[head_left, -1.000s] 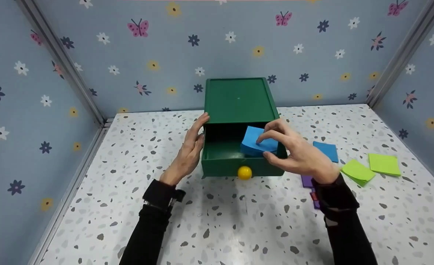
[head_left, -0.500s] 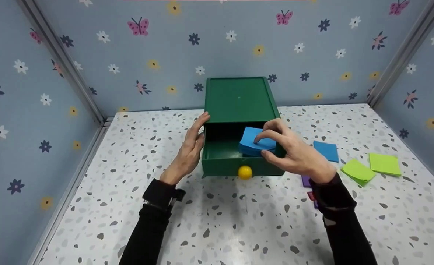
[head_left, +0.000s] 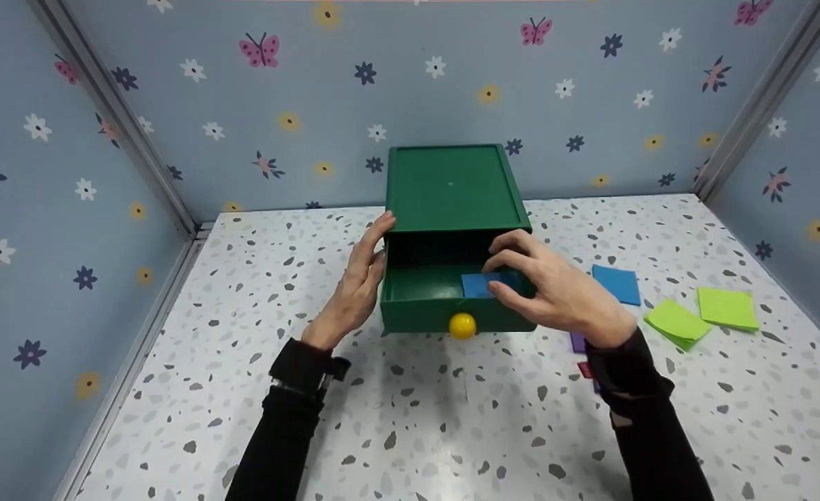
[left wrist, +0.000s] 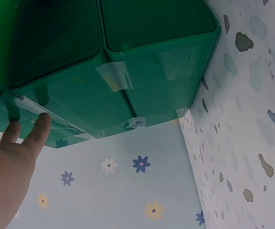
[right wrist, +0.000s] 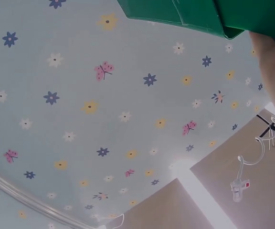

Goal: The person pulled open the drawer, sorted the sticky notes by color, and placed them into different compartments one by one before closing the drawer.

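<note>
Head: one square blue paper pad [head_left: 476, 286] lies in one green plastic drawer box [head_left: 452, 188] — beneath the right hand [head_left: 556, 289], its fingers loosely bent, apart, gripping nothing; the left hand [head_left: 353, 289], straight-fingered, rests against the left side. Right: one blue paper square [head_left: 616, 285], two lime-green paper squares [head_left: 727, 308]. Left wrist: two fingers [left wrist: 38, 133] at the box. Right wrist: fingers hidden.

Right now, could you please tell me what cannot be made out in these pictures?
Head: the drawer's blue pad, partly behind the right hand.
Head: part of the purple item, behind the black cuff.
Left wrist: part of the left hand, past the left edge.
</note>
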`<state>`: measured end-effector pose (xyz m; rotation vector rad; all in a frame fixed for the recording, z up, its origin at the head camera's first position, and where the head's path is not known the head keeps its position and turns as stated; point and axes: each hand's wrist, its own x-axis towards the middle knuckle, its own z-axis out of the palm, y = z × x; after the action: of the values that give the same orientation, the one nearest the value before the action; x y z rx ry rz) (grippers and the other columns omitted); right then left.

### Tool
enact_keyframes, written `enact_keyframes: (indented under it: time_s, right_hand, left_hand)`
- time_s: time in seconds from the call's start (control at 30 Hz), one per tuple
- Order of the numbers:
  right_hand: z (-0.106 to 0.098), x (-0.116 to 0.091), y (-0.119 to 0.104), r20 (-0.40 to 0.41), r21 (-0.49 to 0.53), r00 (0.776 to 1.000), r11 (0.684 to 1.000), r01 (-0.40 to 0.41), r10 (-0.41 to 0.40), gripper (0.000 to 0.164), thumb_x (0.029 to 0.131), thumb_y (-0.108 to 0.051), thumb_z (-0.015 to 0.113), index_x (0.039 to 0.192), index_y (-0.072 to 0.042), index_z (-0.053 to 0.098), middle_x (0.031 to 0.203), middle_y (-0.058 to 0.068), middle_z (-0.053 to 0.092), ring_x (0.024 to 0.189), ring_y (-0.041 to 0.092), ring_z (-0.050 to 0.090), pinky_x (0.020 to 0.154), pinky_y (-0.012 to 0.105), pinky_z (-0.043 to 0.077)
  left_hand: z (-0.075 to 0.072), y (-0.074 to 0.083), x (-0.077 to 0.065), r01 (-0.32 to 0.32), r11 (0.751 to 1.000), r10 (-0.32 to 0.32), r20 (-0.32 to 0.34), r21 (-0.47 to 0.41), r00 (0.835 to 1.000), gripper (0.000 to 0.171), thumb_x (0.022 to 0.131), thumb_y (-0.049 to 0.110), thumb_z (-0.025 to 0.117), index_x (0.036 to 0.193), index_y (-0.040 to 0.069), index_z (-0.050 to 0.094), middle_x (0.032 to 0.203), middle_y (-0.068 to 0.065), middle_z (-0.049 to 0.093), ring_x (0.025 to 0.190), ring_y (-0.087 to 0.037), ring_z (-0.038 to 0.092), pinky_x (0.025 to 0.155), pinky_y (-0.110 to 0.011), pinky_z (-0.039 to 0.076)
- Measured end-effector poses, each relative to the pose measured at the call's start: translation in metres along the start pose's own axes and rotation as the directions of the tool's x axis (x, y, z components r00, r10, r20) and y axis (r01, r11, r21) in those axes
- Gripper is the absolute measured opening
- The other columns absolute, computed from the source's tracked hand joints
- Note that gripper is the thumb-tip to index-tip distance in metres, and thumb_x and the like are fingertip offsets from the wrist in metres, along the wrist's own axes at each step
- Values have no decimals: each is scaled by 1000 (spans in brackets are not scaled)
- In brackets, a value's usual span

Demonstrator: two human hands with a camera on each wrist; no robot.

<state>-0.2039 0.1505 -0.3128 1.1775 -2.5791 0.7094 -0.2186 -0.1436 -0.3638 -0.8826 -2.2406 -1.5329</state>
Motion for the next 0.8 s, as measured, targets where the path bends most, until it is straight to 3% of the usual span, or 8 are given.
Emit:
enact_keyframes:
  time_s: [0.17, 0.37, 0.8]
  right_hand:
    - [-2, -1, -1, -6, 27, 1000, 999, 25, -25, 27, 97, -37, 51, 112, -17, 60, 133, 4, 46, 120, 14, 45, 105, 28, 37]
    - [-11, -8, 3, -112, 46, 991, 996, 73, -68, 26, 92, -28, 61, 117, -19, 57, 135, 5, 46, 128, 11, 41, 109, 21, 30]
    - [-35, -16, 23, -245, 39, 969, 999, 5, 5, 26, 86, -14, 69, 110, -12, 61, 127, 6, 51, 119, 20, 47, 104, 22, 33]
  left_hand:
    - [1, -1, 0, -4, 1000, 4, -6, 4, 1000, 46, 102, 0, 29, 148, -1, 24, 157, -17, 17, 146, -29, 14, 113, -53, 23]
    - [1, 1, 0, 0, 1000, 0, -5, 12, 1000, 46, 102, 1, 29, 147, -1, 24, 157, -17, 17, 146, -29, 14, 112, -52, 24]
    - [0, -1, 0, -4, 1000, 4, 5, -5, 1000, 47, 101, -1, 29, 148, -2, 22, 157, -18, 15, 146, -30, 14, 114, -51, 23]
